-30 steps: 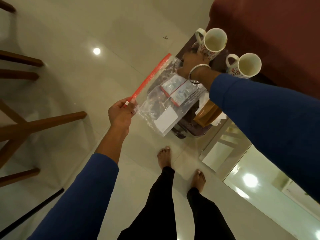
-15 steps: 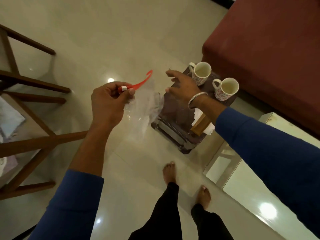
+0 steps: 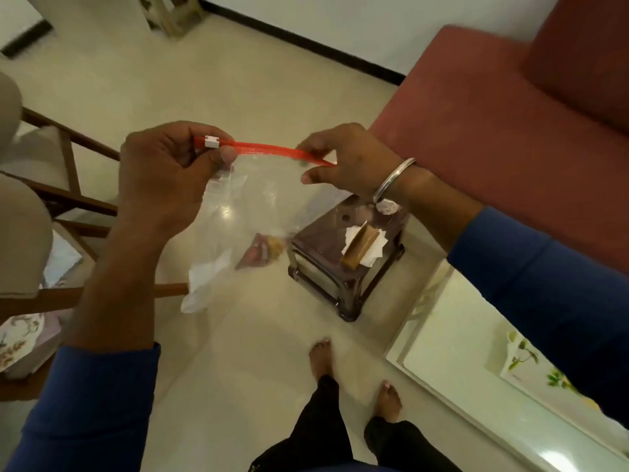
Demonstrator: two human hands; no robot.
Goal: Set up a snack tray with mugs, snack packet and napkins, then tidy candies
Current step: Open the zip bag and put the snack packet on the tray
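left hand (image 3: 163,175) pinches the white slider, right hand (image 3: 343,161) the red zip track of a clear zip bag (image 3: 252,212) held above the floor; a slipped pinch could drop its wrapped candy (image 3: 260,255).

Right wrist covers all but a patterned sliver of mug (image 3: 388,207) on stool (image 3: 347,267); second mug fully hidden

Open floor (image 3: 258,352) lies toward 6 and 12 o'clock; the stool (image 3: 340,267) and sofa (image 3: 493,131) block 3 o'clock, wooden chair frames (image 3: 78,195) crowd 9 o'clock.
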